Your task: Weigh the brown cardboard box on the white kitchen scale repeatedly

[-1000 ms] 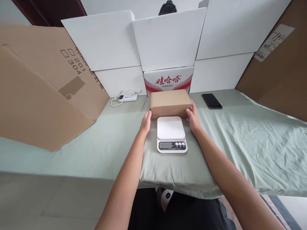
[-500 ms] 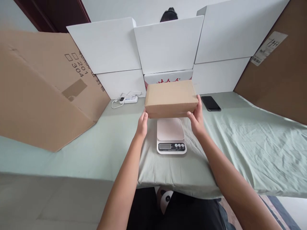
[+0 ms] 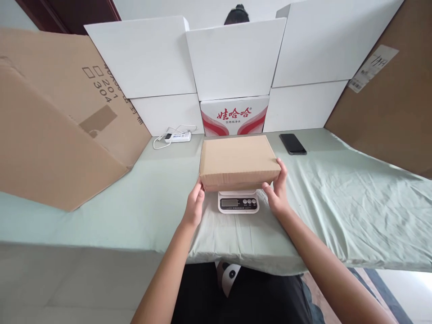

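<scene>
Both hands are grasping a flat brown cardboard box [image 3: 239, 160], the left hand [image 3: 195, 208] at its left end and the right hand [image 3: 277, 195] at its right end. The box is sitting over a white digital kitchen scale [image 3: 238, 203] on the green-sheeted counter [image 3: 337, 198], hiding its platform.

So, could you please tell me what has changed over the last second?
The flat brown cardboard box was lifted from behind the white kitchen scale and brought onto it, held by left hand and right hand. Black phone and white power strip stayed.
</scene>
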`<state>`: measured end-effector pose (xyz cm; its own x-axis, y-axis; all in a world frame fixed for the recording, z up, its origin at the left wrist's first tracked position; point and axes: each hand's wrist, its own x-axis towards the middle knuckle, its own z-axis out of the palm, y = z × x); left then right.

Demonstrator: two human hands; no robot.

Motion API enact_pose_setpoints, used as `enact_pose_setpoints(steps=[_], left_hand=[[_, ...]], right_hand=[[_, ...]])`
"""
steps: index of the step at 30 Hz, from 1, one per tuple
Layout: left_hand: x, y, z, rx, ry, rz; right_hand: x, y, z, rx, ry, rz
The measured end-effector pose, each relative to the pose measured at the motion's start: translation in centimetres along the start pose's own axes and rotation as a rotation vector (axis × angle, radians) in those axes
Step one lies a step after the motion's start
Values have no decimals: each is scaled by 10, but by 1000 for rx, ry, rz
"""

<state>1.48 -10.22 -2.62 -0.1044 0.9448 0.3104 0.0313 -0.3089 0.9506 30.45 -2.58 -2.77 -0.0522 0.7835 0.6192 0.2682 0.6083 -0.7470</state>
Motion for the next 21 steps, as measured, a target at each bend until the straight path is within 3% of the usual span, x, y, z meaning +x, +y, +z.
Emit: enact_pose_setpoints(steps=[11, 21], left_hand=[[1, 5, 1, -6, -27, -24], [3, 5, 2, -27, -35, -26]], right_hand=[[-1, 9, 0, -14, 44, -57], [-1, 7, 2, 5, 69, -5]])
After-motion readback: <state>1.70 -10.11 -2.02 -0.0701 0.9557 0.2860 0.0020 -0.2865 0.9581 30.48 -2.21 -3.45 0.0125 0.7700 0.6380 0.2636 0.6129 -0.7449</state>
